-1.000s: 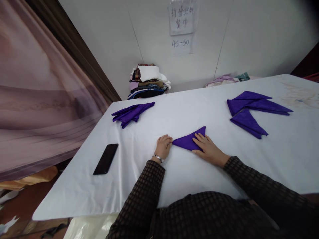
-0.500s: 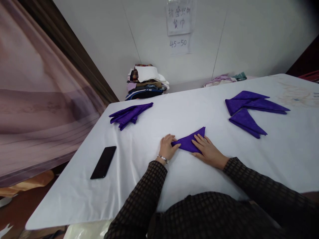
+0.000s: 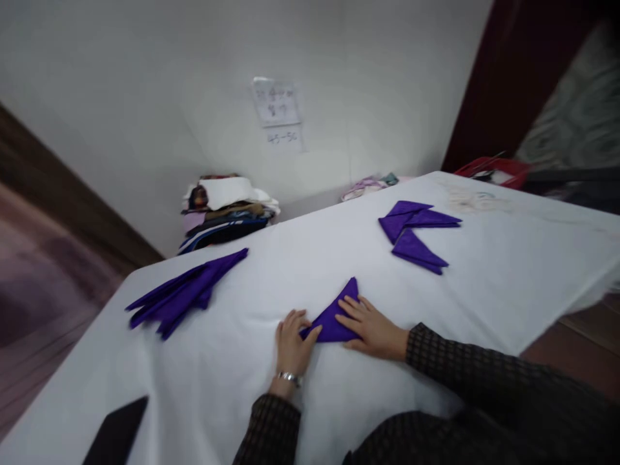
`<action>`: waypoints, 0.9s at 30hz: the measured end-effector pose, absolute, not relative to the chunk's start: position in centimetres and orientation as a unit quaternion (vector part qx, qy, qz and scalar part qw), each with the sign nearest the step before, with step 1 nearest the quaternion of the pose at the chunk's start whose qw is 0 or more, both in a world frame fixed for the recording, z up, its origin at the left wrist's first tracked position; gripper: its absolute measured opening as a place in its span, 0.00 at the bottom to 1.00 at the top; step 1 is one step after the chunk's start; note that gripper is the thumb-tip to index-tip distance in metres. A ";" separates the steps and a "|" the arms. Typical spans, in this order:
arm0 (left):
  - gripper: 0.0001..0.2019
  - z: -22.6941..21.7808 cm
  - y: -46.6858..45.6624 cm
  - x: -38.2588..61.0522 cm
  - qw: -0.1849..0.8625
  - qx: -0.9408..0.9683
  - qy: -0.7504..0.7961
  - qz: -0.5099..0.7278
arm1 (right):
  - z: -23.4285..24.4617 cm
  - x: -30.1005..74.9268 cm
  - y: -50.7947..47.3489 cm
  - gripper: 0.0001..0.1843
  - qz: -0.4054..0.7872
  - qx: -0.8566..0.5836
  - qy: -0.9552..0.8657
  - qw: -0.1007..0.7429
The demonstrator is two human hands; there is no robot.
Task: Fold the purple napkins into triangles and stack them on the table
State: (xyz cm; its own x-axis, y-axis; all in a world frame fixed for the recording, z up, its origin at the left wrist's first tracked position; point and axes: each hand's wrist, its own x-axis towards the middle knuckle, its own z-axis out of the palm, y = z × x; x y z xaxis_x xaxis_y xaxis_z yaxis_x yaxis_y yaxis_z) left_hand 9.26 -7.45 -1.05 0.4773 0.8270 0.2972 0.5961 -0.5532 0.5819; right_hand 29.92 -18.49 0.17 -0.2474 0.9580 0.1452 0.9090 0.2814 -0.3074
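Note:
A purple cloth napkin (image 3: 330,322), folded into a small triangle, lies flat on the white tablecloth (image 3: 349,400) in front of me. My left hand (image 3: 293,343) grips its left corner between thumb and fingers. On the right part of the same napkin my right hand (image 3: 374,327) rests flat with its fingers spread, covering some of that edge. One point of the triangle sticks up past my right fingertips, away from me.
Folded purple napkins (image 3: 417,248) lie at the back right, and loose purple napkins (image 3: 194,290) at the left. A black phone (image 3: 116,434) is at lower left. Behind the table sit stacked clothes (image 3: 225,216) and a red basket (image 3: 516,171). Paper signs (image 3: 277,106) hang on the wall.
The whole view has swung to the right and tilted, blurring slightly; more of the table's right side shows. Both hands keep their places on the triangular napkin.

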 end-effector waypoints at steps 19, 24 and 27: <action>0.20 -1.6 -6.4 9.2 0.196 0.836 0.390 0.331 | 1.2 29.9 -18.6 0.35 0.097 -0.581 -0.788 0.179; 0.22 -1.3 -6.5 9.0 0.192 0.827 0.414 0.328 | 1.1 29.9 -18.7 0.34 0.118 -0.579 -0.786 0.183; 0.20 -1.3 -6.5 8.8 0.201 0.829 0.412 0.320 | 1.0 29.9 -18.7 0.33 0.123 -0.577 -0.784 0.190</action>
State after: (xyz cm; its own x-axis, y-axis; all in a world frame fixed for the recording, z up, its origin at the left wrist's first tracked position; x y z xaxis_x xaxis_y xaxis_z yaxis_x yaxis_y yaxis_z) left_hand 8.85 -6.53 -1.30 0.4554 0.8122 0.3646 0.5557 -0.5793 0.5963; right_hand 29.93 -18.72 1.00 -0.2607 0.9528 0.1557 0.8590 0.3026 -0.4131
